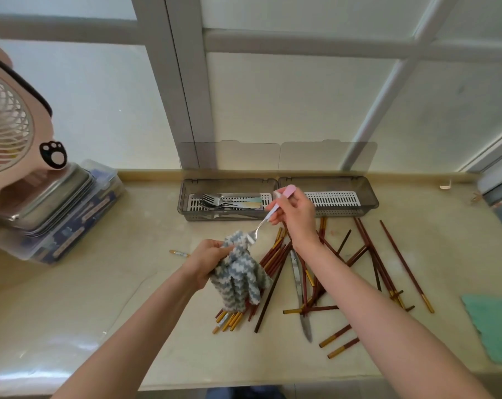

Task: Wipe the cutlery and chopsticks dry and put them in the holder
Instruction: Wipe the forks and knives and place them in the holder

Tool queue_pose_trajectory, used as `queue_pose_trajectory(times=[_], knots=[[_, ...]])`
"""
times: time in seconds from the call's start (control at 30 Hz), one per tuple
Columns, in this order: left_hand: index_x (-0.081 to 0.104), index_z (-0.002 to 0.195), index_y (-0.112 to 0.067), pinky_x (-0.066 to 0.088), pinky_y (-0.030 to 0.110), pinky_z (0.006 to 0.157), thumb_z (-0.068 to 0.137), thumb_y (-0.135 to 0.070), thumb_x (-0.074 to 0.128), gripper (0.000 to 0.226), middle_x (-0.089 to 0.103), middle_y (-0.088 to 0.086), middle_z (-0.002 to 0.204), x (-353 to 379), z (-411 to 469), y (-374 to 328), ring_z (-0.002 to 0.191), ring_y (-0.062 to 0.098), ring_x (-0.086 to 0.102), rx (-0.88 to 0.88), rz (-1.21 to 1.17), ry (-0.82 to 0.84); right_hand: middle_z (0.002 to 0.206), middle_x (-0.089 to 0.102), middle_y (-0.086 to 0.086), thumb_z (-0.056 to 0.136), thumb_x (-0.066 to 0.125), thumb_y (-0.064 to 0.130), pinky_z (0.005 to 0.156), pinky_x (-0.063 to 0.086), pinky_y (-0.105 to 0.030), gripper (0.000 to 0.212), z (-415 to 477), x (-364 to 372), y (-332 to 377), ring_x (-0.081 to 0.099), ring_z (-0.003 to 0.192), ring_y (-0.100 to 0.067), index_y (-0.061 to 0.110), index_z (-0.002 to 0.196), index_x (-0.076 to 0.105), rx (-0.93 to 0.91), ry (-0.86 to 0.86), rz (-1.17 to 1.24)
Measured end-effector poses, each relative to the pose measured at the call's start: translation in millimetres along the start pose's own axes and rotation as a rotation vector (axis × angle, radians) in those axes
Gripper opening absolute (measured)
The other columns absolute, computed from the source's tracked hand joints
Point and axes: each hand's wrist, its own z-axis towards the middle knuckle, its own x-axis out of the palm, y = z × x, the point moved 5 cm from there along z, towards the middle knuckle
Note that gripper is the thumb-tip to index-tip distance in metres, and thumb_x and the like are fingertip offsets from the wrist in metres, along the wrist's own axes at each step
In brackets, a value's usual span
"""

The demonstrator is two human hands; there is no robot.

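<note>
1. Nearest, at 5 o'clock of the view, loose chopsticks (387, 254) lie crossed on the counter (129, 283). A knife (300, 286) lies among them, its tip toward the near edge.
2. At 4 o'clock, by the counter's right edge, lies a green rag (494, 326), apart from the chopsticks.
3. At 6 o'clock more chopsticks lie bunched, their gold ends toward the near edge and their upper part under a hanging cloth (238, 277).
4. The left hand (206, 259) grasps this grey-and-white striped cloth, fingers curled round its top. The rest droops onto the bunch.
5. The right hand (294, 214), at 1 o'clock of the left hand, pinches the pink handle of a fork (268, 216). The fork is held in the air and slants down toward 7 o'clock, and its tines touch the cloth's top fold.
6. Beyond the hands, at 12 o'clock, stands the holder (183, 203): two grey trays side by side on the counter, their clear lids (327, 156) upright behind.
7. The left tray holds forks (215, 201) and other cutlery lying flat on a white grid. The right tray, partly behind the right hand, shows its white grid.
8. At 9 o'clock a pink fan (8, 133) leans over a stack (57, 203) of a metal tray on plastic boxes.
9. Farthest, a frosted window (301, 96) rises behind the counter.
</note>
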Motion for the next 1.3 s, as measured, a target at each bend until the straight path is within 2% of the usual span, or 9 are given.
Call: queue_pose_trajectory(times=[0.13,0.33,0.4,0.57,0.67,0.73,0.9,1.1,1.3], knots=[[0.061,0.078,-0.002,0.052,0.031,0.064,0.093,-0.010,0.050,0.021,0.066,0.012,0.073,-13.0,5.8,2.8,0.068,0.021,0.063,0.076,-0.299,-0.116,0.078,0.068,-0.015,0.096,0.051,0.009,0.052,0.055,-0.025,0.009,-6.6,-9.6,-2.8,0.067,0.057,-0.018,0.001,0.099,0.054,0.034,-0.241,0.237],[0.061,0.090,-0.005,0.054,0.030,0.065,0.097,-0.013,0.043,0.022,0.070,0.007,0.076,-3.1,18.1,0.4,0.076,0.020,0.063,0.168,-0.638,-0.168,0.100,0.067,-0.029,0.094,0.051,-0.001,0.069,0.059,-0.030,0.017,-37.0,24.8,-37.7,0.071,0.087,-0.033,-0.006,0.109,0.053,0.416,-0.085,0.679],[0.060,0.098,-0.004,0.051,0.034,0.073,0.097,-0.016,0.044,0.020,0.066,0.012,0.092,1.0,21.6,-2.4,0.085,0.022,0.061,0.165,-0.669,-0.187,0.096,0.070,-0.024,0.092,0.056,0.003,0.068,0.059,-0.030,0.018,-47.8,32.9,-46.8,0.071,0.085,-0.029,-0.006,0.108,0.055,0.481,-0.032,0.583],[0.059,0.090,-0.007,0.047,0.031,0.066,0.096,-0.015,0.046,0.016,0.064,0.009,0.086,0.9,26.8,-11.0,0.079,0.019,0.061,0.153,-0.743,-0.210,0.065,0.062,-0.008,0.090,0.060,0.006,0.050,0.047,-0.022,0.006,-60.2,33.9,-52.3,0.057,0.053,-0.013,0.001,0.086,0.063,0.523,0.078,0.241],[0.060,0.090,-0.006,0.047,0.031,0.066,0.095,-0.015,0.048,0.015,0.064,0.009,0.090,-0.2,31.8,-7.4,0.082,0.020,0.060,0.118,-0.739,-0.245,0.064,0.058,-0.008,0.090,0.058,0.005,0.046,0.038,-0.020,0.015,-63.4,37.1,-51.5,0.048,0.051,-0.014,0.006,0.075,0.060,0.527,0.214,0.180],[0.060,0.087,-0.006,0.049,0.030,0.068,0.095,-0.013,0.048,0.016,0.064,0.009,0.087,-4.3,34.2,-4.6,0.081,0.021,0.060,0.112,-0.742,-0.310,0.068,0.061,-0.008,0.090,0.060,0.009,0.047,0.039,-0.020,0.007,-66.0,40.7,-48.5,0.048,0.054,-0.015,0.004,0.086,0.064,0.512,0.334,0.209],[0.060,0.084,-0.006,0.049,0.031,0.070,0.091,-0.007,0.048,0.015,0.063,0.009,0.084,-15.5,34.2,-10.1,0.074,0.020,0.060,0.139,-0.804,-0.396,0.091,0.070,-0.010,0.088,0.053,0.008,0.066,0.053,-0.026,0.041,-71.8,46.5,-43.3,0.062,0.071,-0.015,0.000,0.128,0.053,0.499,0.583,0.458],[0.062,0.088,-0.005,0.053,0.034,0.071,0.094,-0.014,0.050,0.016,0.066,0.012,0.087,-0.2,16.9,-14.8,0.083,0.025,0.063,0.213,-0.670,-0.342,0.084,0.065,-0.013,0.086,0.059,0.001,0.058,0.053,-0.027,0.015,-55.6,46.5,-52.4,0.061,0.064,-0.016,0.003,0.101,0.058,0.442,0.339,0.361],[0.065,0.097,0.000,0.051,0.018,0.053,0.091,-0.017,0.056,0.020,0.069,0.009,0.084,14.5,0.9,-19.0,0.076,0.015,0.067,0.297,-0.410,-0.250,0.116,0.058,-0.001,0.076,0.073,0.000,0.071,0.053,-0.025,0.060,-52.6,50.9,-57.3,0.058,0.106,-0.015,0.019,0.122,0.040,0.370,0.167,0.127]])
